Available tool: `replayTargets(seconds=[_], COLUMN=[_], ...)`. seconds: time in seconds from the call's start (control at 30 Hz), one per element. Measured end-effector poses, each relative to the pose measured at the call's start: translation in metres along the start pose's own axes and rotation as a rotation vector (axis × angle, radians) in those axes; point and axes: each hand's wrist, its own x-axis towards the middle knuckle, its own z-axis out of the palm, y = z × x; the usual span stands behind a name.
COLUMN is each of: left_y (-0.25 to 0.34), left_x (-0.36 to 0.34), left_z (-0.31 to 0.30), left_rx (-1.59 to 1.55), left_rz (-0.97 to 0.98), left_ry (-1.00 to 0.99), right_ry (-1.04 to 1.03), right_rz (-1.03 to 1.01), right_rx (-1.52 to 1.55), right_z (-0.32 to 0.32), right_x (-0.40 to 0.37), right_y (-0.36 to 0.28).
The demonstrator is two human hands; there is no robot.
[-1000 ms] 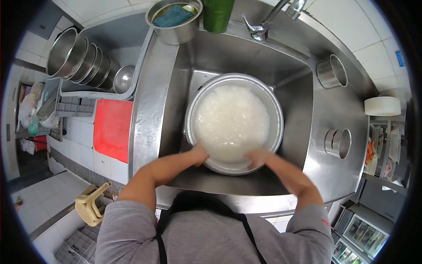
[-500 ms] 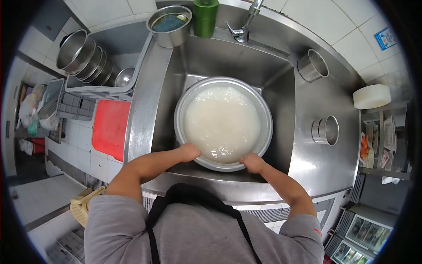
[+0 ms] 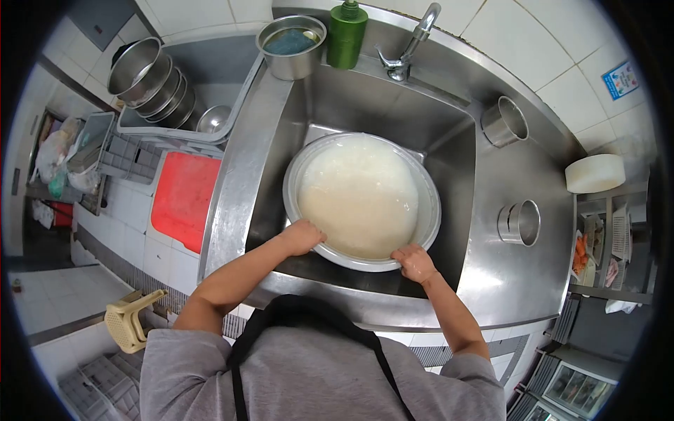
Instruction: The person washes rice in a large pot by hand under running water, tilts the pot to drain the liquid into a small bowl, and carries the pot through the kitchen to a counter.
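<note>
A large round metal basin (image 3: 430, 203) sits in the steel sink (image 3: 365, 98), filled with cloudy white water and rice (image 3: 358, 196). My left hand (image 3: 303, 236) grips the basin's near-left rim. My right hand (image 3: 414, 262) grips the near-right rim. The basin looks tipped, with its near edge raised and the milky water lying toward the far side. Both forearms reach in over the sink's front edge.
A tap (image 3: 411, 42), a green soap bottle (image 3: 347, 34) and a metal bowl holding a sponge (image 3: 291, 43) stand behind the sink. Nested steel bowls (image 3: 151, 81) lie at left above a red board (image 3: 184, 200). Two steel cups (image 3: 505, 121) and a white container (image 3: 594, 172) sit right.
My hands have shifted along the near rim, gripping it more from outside. The water has gone from foamy and churned to smoother, and the basin sits slightly more tilted.
</note>
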Motion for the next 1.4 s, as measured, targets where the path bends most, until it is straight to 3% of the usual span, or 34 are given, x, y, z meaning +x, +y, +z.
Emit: replayTargets(seconds=[0.23, 0.63, 1.4], left_y=[-0.007, -0.015, -0.040], left_x=[0.012, 0.021, 0.036], left_z=[-0.032, -0.064, -0.097], left_rx=[-0.019, -0.062, -0.091], left_rz=[-0.023, -0.027, -0.050], left_ry=[-0.014, 0.032, 0.032], right_ry=[0.178, 0.265, 0.205], right_rz=[0.059, 0.066, 0.150], right_rx=[-0.045, -0.053, 0.018], right_z=[-0.024, -0.047, -0.079], right_x=[0.011, 0.028, 0.055], right_y=[0.014, 0.027, 0.041])
